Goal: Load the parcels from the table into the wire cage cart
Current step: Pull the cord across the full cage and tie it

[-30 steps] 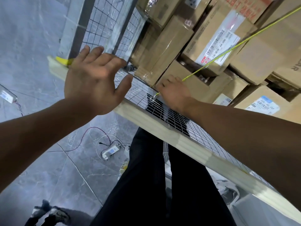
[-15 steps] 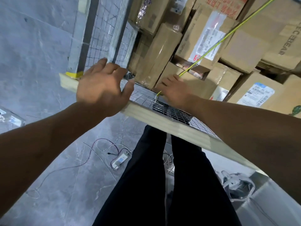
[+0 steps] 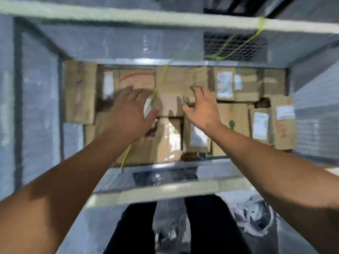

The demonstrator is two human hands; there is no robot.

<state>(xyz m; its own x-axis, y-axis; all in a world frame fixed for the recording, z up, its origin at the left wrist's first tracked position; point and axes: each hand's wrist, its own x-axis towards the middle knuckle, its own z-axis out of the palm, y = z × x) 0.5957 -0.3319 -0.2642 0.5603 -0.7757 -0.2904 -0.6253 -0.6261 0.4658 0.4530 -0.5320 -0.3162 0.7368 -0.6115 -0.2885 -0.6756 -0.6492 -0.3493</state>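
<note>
I look straight down into the wire cage cart [image 3: 165, 194], whose pale top rail runs across just in front of my legs. Several brown cardboard parcels [image 3: 170, 92] with white labels fill its floor. My left hand [image 3: 128, 110] reaches in with fingers spread, holding nothing, above a parcel wrapped in clear tape [image 3: 165, 140]. My right hand [image 3: 201, 107] hovers with fingers apart over the middle parcels, also with nothing in it. A yellow-green cord [image 3: 156, 92] crosses the cage from the near rail to the far rail, passing beside my left hand. The frame is blurred.
The far rail [image 3: 128, 15] of the cage crosses the top of the view, with mesh walls at left [image 3: 36, 107] and right [image 3: 315, 116]. My dark-trousered legs [image 3: 201, 226] stand against the near side on grey floor.
The view has swung from the cage's corner to straight down inside it. My right hand left the cord at the rail, and both hands moved in over the parcels.
</note>
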